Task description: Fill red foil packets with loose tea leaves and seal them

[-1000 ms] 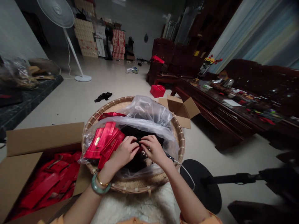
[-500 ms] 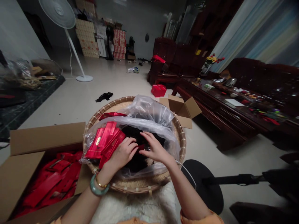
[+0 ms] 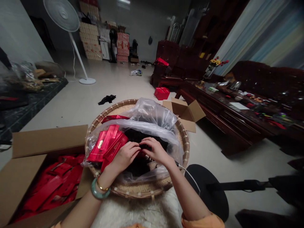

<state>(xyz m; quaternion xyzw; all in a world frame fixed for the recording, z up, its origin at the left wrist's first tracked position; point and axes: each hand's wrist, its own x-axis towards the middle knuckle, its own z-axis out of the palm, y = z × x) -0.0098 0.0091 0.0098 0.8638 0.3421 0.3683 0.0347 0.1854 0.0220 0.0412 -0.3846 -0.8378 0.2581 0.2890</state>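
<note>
A round woven basket sits in front of me and holds a clear plastic bag of dark loose leaves. A bundle of red packets lies at the bag's left side. My left hand and my right hand meet over the dark leaves, fingers curled and pinched together. A bit of red shows between them, most likely a small red packet; most of it is hidden by the fingers. A green bangle is on my left wrist.
An open cardboard box full of red packets stands at my left. A smaller open box lies beyond the basket. A fan's black base is at the right, a long dark wooden table behind it. A white standing fan is far left.
My right hand lifted slightly with its fingers spread half a second ago, then came back down and pinched together with the left. The view shifted a little.
</note>
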